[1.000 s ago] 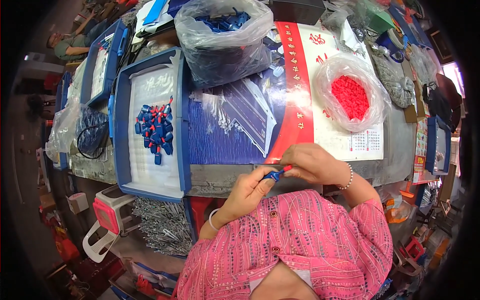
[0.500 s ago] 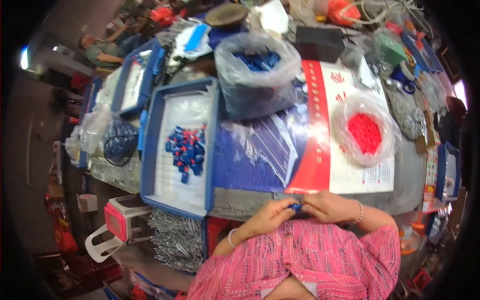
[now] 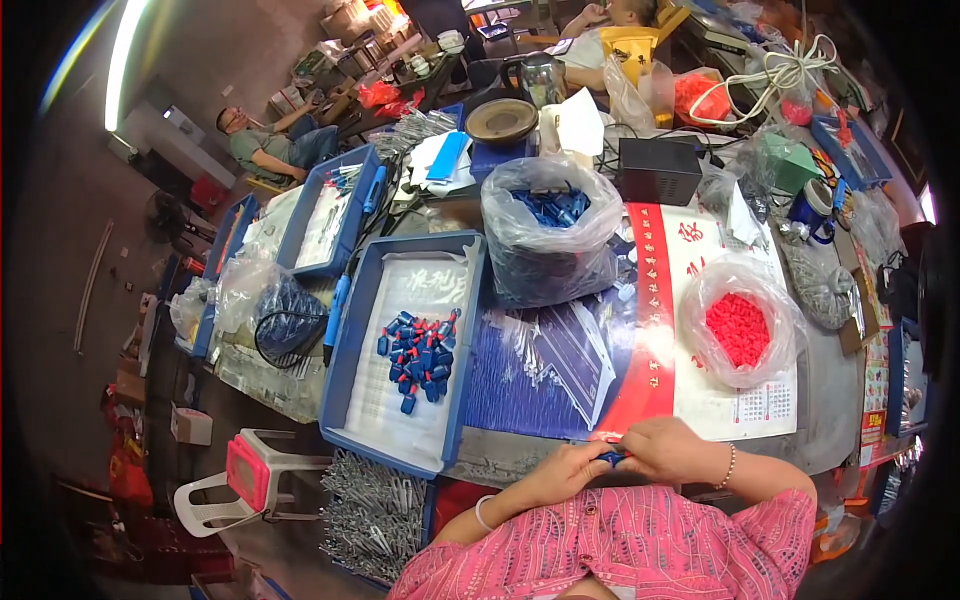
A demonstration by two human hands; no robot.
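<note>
At the table's near edge my left hand and my right hand meet, fingers closed in a pinch. Between their fingertips shows a small blue plastic part, mostly covered by the fingers. To the left, a blue tray lined with white holds a heap of blue parts with red pieces on them. A clear plastic bag of dark blue parts stands beyond my hands. Farther right sits an open clear bag of small red pieces.
A printed sheet covers the tabletop. Many thin metal pieces fill a container below the blue tray. A black box, a round-topped object and white cable lie at the back. A plastic stool stands left; a person sits farther off.
The view has tilted up, so the table and my hands appear lower and more of the room shows behind. Both hands still hold the blue part together at the table edge.
</note>
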